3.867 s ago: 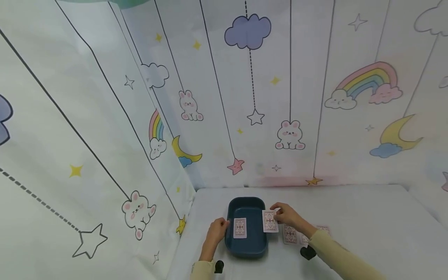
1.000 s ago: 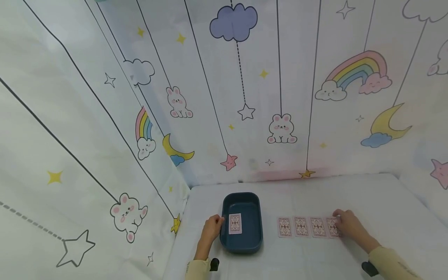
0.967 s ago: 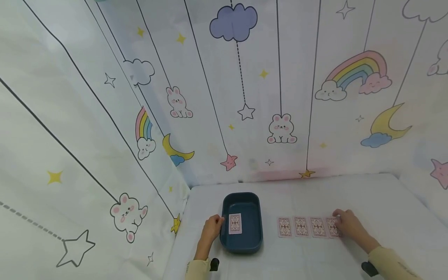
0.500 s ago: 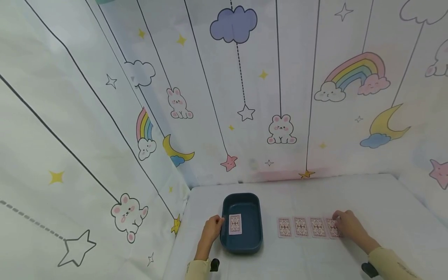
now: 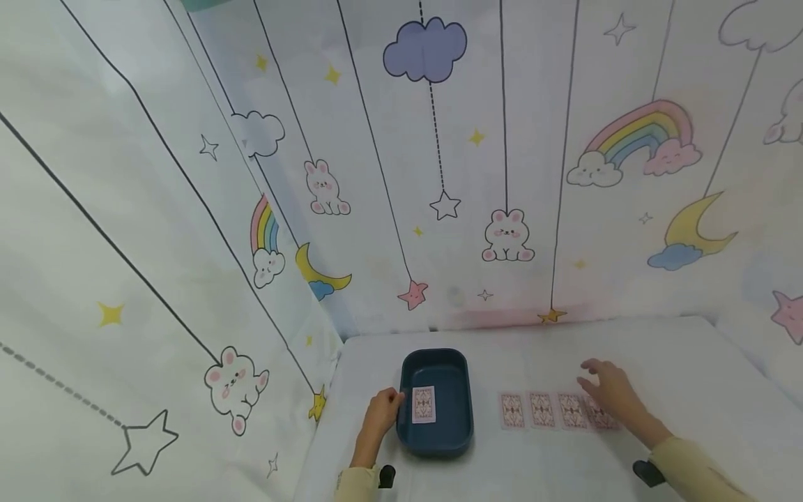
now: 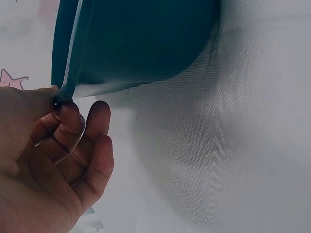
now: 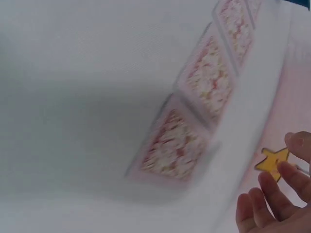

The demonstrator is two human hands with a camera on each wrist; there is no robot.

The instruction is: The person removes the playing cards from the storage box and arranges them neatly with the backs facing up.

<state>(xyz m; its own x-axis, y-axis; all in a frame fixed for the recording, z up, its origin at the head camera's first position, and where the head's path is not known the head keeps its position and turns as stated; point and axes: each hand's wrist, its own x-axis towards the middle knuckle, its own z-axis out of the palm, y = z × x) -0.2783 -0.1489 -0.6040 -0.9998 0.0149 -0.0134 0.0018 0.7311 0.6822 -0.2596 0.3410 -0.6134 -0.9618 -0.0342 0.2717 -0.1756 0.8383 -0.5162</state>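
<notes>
R hand (image 5: 611,394) had just come off the farthest card (image 5: 601,420), well right of the tray (image 5: 453,401). Half a sec ago its fingers were on that card; at this pt they hung apart, loosely bent, w/ nothing b/w them, & the R wrist view showed a gap b/w hand & cards.

L hand (image 5: 380,411) hadn't changed: thumb + finger pinched the tray's left rim, other fingers bent loosely beside it.

Cards, going right from tray: nearest card (image 5: 512,410), 2nd card (image 5: 542,410), 3rd card (image 5: 572,410), then the farthest, all flat, patterned side up. Tray card (image 5: 424,404) lay inside the tray, left of its middle, also pattern up; single or stacked, couldn't tell.

Approx 4 sec ago R hand had a card at the tray's right rim. My read: prob. that one ended up farthest, so the laying-out stood at four out, at least one left in tray, R hand free.
</notes>
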